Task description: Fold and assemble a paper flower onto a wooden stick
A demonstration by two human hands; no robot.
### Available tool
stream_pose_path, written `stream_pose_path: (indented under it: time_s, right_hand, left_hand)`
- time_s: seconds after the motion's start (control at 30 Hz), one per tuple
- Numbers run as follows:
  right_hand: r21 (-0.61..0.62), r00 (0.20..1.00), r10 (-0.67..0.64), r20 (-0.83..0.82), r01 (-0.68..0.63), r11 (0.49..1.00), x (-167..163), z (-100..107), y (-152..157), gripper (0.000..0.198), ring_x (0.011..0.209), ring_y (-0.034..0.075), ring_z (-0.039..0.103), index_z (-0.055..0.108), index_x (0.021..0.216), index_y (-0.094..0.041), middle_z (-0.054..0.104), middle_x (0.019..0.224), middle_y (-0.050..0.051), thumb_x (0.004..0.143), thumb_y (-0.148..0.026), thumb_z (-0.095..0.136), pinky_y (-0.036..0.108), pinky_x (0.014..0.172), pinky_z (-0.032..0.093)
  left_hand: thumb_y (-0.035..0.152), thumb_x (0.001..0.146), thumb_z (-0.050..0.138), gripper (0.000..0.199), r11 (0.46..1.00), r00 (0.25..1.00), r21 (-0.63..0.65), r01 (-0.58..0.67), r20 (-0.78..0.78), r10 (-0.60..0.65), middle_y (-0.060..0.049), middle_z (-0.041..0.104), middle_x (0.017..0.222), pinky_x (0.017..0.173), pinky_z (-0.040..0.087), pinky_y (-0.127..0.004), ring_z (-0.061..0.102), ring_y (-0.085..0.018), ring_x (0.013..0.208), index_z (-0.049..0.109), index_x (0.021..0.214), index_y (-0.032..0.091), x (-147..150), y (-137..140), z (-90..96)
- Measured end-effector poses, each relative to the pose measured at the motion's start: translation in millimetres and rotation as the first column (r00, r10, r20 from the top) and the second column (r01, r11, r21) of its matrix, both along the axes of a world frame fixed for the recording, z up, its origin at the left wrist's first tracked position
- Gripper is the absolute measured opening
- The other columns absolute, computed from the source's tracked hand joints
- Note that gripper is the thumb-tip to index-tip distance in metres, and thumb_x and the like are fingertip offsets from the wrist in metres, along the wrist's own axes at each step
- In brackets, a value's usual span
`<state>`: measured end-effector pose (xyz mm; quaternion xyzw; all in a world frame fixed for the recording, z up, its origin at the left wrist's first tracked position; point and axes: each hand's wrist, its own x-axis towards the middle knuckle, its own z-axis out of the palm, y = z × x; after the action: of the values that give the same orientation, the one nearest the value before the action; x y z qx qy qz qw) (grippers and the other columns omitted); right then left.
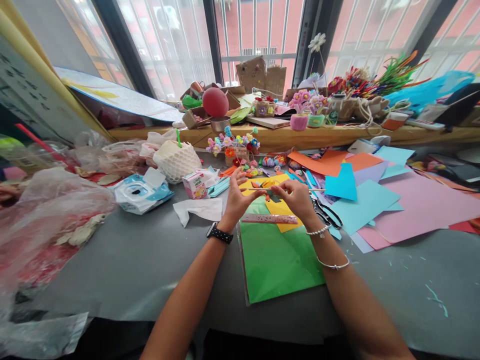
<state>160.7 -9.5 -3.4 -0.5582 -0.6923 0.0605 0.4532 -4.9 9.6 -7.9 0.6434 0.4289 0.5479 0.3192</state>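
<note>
A thin pale stick [317, 190] lies level between my two hands, above the green paper pack. My left hand [240, 192] steadies its left end against the thumb, with the other fingers raised. With closed fingertips my right hand [293, 196] pinches the stick near its middle, where a small dark piece [270, 192] shows against it; whether this is wrapped round cannot be made out. Below are yellow paper [288, 226], a pink patterned ruler [268, 219] and the green paper [281, 265]. Black-handled scissors [330, 214] lie beside my right wrist.
Blue sheets [365, 202] and a large pink sheet [423, 205] spread at right. A wipes pack [140, 192], small pink carton [195, 185] and netted white coconut [176, 161] stand left, near plastic bags [56, 210]. Behind are craft flowers [232, 142] and a cluttered sill [150, 134].
</note>
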Motion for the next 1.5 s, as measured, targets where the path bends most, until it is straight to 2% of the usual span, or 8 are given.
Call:
stream_pose_path:
  time_s: [0.13, 0.23, 0.33, 0.6, 0.83, 0.97, 1.33, 1.5]
  right_hand:
    - [0.009, 0.999, 0.036, -0.013, -0.036, 0.999, -0.7, 1.8, -1.2, 0.049, 0.058, 0.013, 0.048, 0.057, 0.056, -0.018, 0.057, 0.057, 0.001, 0.071, -0.063, 0.044, 0.027, 0.058, 0.031]
    - [0.017, 0.998, 0.067, -0.016, -0.066, 0.998, -2.8, 2.2, -2.2, 0.048, 0.059, 0.013, 0.049, 0.056, 0.056, -0.018, 0.058, 0.058, 0.001, 0.07, -0.062, 0.045, 0.027, 0.06, 0.032]
    - [0.028, 0.998, 0.059, 0.0, -0.059, 0.998, -4.8, 1.7, -2.7, 0.047, 0.061, 0.014, 0.05, 0.056, 0.057, -0.018, 0.059, 0.06, 0.001, 0.071, -0.062, 0.045, 0.028, 0.062, 0.032]
    - [0.092, 0.999, -0.008, 0.045, 0.004, 0.996, -7.4, -1.1, -2.5, 0.047, 0.066, 0.017, 0.053, 0.059, 0.062, -0.019, 0.062, 0.064, 0.002, 0.07, -0.063, 0.044, 0.032, 0.066, 0.031]
    - [0.095, 0.999, 0.01, 0.032, -0.013, 0.995, -6.5, -0.6, -2.8, 0.042, 0.069, 0.018, 0.054, 0.059, 0.063, -0.02, 0.063, 0.067, 0.002, 0.07, -0.06, 0.048, 0.032, 0.067, 0.032]
    - [0.097, 0.999, 0.004, 0.032, -0.007, 0.995, -7.6, 0.4, -3.9, 0.039, 0.07, 0.019, 0.054, 0.058, 0.063, -0.02, 0.064, 0.069, 0.003, 0.07, -0.057, 0.051, 0.033, 0.068, 0.031]
    - [0.142, 0.998, -0.016, 0.067, 0.006, 0.99, -9.0, 2.9, -7.6, 0.035, 0.074, 0.019, 0.053, 0.055, 0.063, -0.02, 0.063, 0.07, 0.001, 0.073, -0.054, 0.051, 0.033, 0.069, 0.027]
    - [0.145, 0.998, -0.006, 0.062, -0.003, 0.989, -11.2, 4.7, -9.6, 0.033, 0.074, 0.019, 0.053, 0.055, 0.063, -0.02, 0.062, 0.07, 0.001, 0.071, -0.052, 0.054, 0.033, 0.069, 0.027]
  left_hand:
    - [0.032, 0.057, 0.073, 0.091, 0.923, 0.94, -0.259, 0.284, 0.267, -0.214, -0.015, 0.038, 0.124, 0.08, 0.046, -0.033, 0.056, -0.02, 0.096, 0.019, 0.13, 0.024, 2.8, -1.5, -0.9]
    - [0.028, 0.058, 0.073, 0.093, 0.878, 0.897, -0.29, 0.381, 0.345, -0.276, -0.011, 0.04, 0.12, 0.076, 0.047, -0.032, 0.061, -0.015, 0.083, 0.016, 0.131, 0.029, 5.4, -6.4, -0.9]
    - [0.025, 0.058, 0.073, 0.087, 0.873, 0.875, -0.249, 0.42, 0.367, -0.316, -0.008, 0.042, 0.117, 0.074, 0.048, -0.029, 0.061, -0.014, 0.082, 0.022, 0.128, 0.03, 7.3, -9.1, -1.2]
    - [0.022, 0.058, 0.072, 0.07, 0.878, 0.854, -0.214, 0.429, 0.412, -0.317, -0.003, 0.054, 0.094, 0.063, 0.046, -0.024, 0.062, -0.013, 0.075, 0.032, 0.116, 0.021, 13.0, -9.2, -2.1]
    - [0.019, 0.056, 0.072, 0.06, 0.879, 0.851, -0.212, 0.427, 0.423, -0.311, -0.004, 0.049, 0.103, 0.062, 0.046, -0.022, 0.06, -0.011, 0.075, 0.033, 0.103, 0.021, 14.0, -11.2, 0.4]
    - [0.018, 0.058, 0.071, 0.054, 0.865, 0.859, -0.233, 0.444, 0.384, -0.338, -0.004, 0.045, 0.108, 0.071, 0.047, -0.024, 0.059, -0.012, 0.085, 0.034, 0.098, 0.021, 10.2, -11.1, 2.0]
    - [0.021, 0.06, 0.07, 0.051, 0.889, 0.879, -0.194, 0.414, 0.338, -0.336, -0.003, 0.042, 0.113, 0.074, 0.047, -0.024, 0.057, -0.011, 0.086, 0.036, 0.098, 0.024, 7.9, -11.4, 2.4]
    - [0.033, 0.072, 0.057, 0.028, 0.868, 0.814, -0.168, 0.468, 0.465, -0.349, -0.003, 0.051, 0.103, 0.07, 0.048, -0.025, 0.058, -0.013, 0.086, 0.043, 0.093, 0.021, 5.2, -12.5, 10.5]
